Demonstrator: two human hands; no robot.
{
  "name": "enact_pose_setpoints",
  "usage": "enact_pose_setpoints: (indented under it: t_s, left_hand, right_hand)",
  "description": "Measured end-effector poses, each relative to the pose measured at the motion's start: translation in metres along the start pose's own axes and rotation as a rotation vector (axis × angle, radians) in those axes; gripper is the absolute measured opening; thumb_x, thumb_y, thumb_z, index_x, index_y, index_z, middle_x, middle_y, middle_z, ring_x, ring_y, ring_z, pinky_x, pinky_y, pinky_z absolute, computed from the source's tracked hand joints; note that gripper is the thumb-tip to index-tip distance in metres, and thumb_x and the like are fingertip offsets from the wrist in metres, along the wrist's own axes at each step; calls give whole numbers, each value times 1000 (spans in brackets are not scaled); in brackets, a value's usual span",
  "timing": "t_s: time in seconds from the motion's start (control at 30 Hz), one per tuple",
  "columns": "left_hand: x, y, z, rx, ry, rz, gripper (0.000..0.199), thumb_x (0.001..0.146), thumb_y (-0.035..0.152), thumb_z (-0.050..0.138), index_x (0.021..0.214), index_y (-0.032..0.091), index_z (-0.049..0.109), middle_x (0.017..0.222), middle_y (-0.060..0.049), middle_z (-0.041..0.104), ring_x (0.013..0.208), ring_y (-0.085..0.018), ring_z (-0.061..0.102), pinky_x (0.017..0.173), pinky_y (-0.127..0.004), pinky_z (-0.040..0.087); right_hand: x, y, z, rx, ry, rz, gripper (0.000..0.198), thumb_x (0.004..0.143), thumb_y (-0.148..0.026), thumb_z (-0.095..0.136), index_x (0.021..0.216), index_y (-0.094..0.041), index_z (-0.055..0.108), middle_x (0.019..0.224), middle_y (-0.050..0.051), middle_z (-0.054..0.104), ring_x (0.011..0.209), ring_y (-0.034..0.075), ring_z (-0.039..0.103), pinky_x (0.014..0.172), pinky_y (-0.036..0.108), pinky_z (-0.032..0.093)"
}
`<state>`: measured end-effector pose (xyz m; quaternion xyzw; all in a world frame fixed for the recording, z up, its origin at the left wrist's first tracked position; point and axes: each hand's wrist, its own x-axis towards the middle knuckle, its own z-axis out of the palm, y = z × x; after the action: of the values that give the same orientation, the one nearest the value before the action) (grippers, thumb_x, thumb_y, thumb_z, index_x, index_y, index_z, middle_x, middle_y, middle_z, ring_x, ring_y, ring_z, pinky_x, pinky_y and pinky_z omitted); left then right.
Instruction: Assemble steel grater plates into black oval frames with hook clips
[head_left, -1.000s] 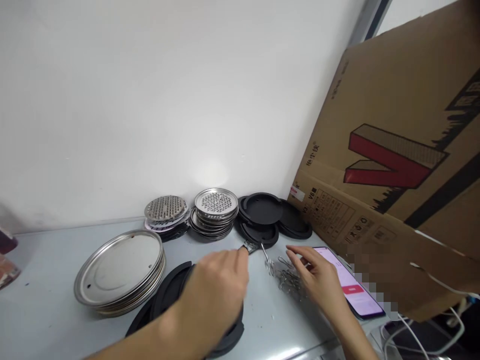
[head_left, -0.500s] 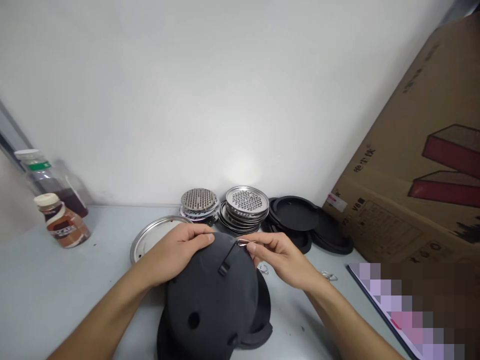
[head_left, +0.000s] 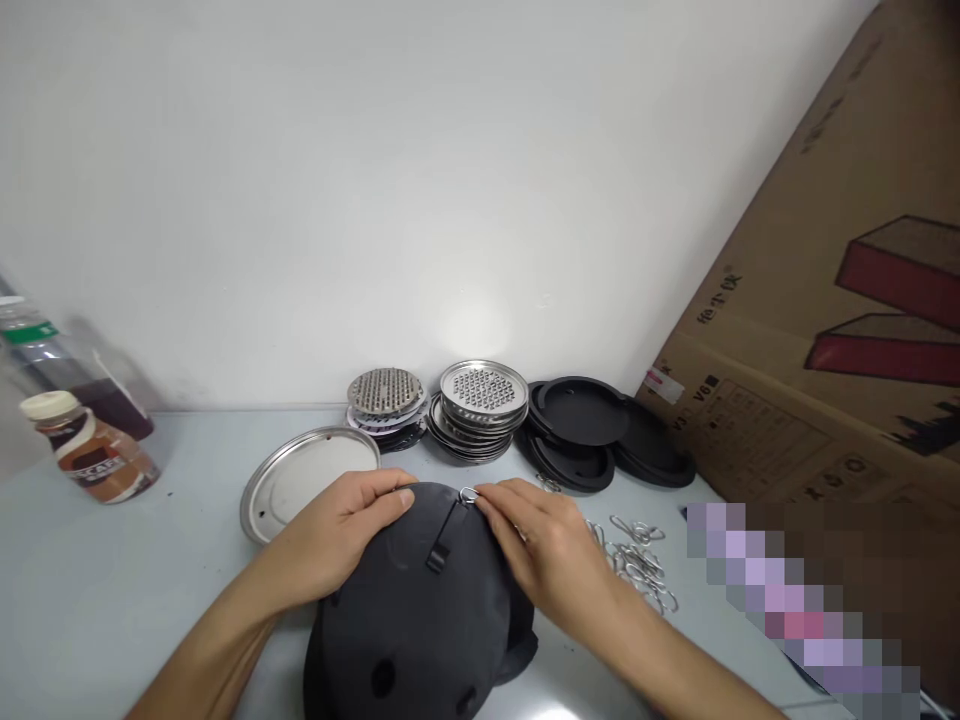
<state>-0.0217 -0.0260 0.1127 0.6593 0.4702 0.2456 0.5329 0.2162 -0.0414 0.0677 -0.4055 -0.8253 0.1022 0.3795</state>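
Note:
A round black disc (head_left: 420,600) with a small clip-like bracket (head_left: 438,557) and a hole stands tilted in front of me. My left hand (head_left: 356,525) pinches its upper left rim, thumb on the face. At the top edge, my right hand (head_left: 536,535) pinches a small bent wire clip (head_left: 468,495), whose loop sits at the end of the bracket's slot. Whether the wire passes through the disc I cannot tell. More black discs show partly behind and below this one. Several loose wire clips (head_left: 637,565) lie right of my right hand.
Behind my hands stand a stack of perforated metal discs (head_left: 484,390), grater-like plates (head_left: 385,392) and stacked black discs (head_left: 581,412). A metal lid (head_left: 300,480) lies left. Two bottles, one brown-labelled (head_left: 97,455), stand far left; a cardboard box (head_left: 810,350) leans right.
My right hand has turned so its back faces up, and the wire clip's loop now sits at the slot's end. The view has shifted, showing more loose clips. My left hand keeps its hold.

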Motion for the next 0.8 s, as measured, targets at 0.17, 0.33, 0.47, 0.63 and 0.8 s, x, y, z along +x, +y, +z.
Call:
enact_pose_setpoints:
  t_s: [0.17,0.33,0.47,0.63,0.8]
  left_hand:
    - [1,-3,5,-36,22,27,34,94,44,54,118,24,67,99,-1,74,95,-24,66,81,-28,50]
    - [8,-5,14,-34,175,50,40,92,48,54,120,24,67,107,-3,73,98,-26,66,84,-30,52]
    - [6,-4,19,123,280,77,39,85,48,61,117,25,69,108,-3,73,100,-29,65,81,-29,53]
    - [4,-7,33,-17,133,-7,41,85,48,60,117,25,69,105,-4,74,96,-28,67,77,-31,56]
    - [0,2,45,130,4,17,35,86,48,61,109,25,75,99,-3,76,98,-28,67,87,-34,53]
  right_hand:
    - [8,-12,6,147,152,101,27,98,-22,48,107,-18,73,95,10,75,82,21,69,75,32,54]
    - [25,-10,2,766,98,542,33,93,-44,57,94,-19,78,84,5,76,81,22,69,69,30,54]
    - [20,-8,4,842,148,566,42,93,-51,54,90,-17,79,73,3,73,72,20,66,65,28,52]
    - [12,-14,4,789,124,474,33,94,-43,56,90,-21,80,83,1,75,80,19,68,75,27,52]
    - [7,-2,-13,936,76,500,32,91,-45,59,90,-19,77,87,4,76,83,21,71,79,32,56]
